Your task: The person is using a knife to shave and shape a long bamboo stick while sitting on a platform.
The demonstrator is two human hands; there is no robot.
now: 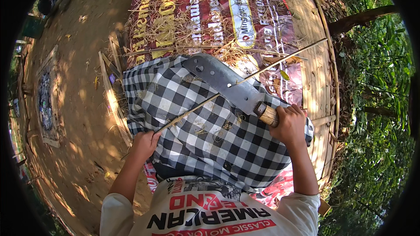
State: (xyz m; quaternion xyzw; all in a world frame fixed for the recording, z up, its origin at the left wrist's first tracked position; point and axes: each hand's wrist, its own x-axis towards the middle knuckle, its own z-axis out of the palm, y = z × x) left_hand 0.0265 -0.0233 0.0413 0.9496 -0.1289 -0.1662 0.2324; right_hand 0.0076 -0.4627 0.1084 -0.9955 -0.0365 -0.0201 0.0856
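Note:
My right hand (288, 124) is wrapped round the wooden handle of a machete (245, 98). Its broad dark blade points to the far left, across my lap. Closed on the near end of a long thin bamboo strip (284, 61) is my left hand (147, 143). The strip runs from there up to the far right, and the blade lies across it, hiding a short length. Under both, a black and white checked cloth (175, 109) covers my legs, with bits of shavings on it.
Beyond my legs, a dark red printed banner (188, 17) is strewn with curly shavings. Split bamboo slats (317, 78) form the right edge, with green plants (376, 91) past them. Bamboo pieces (111, 96) lie at the left, beside bare dirt ground (78, 83).

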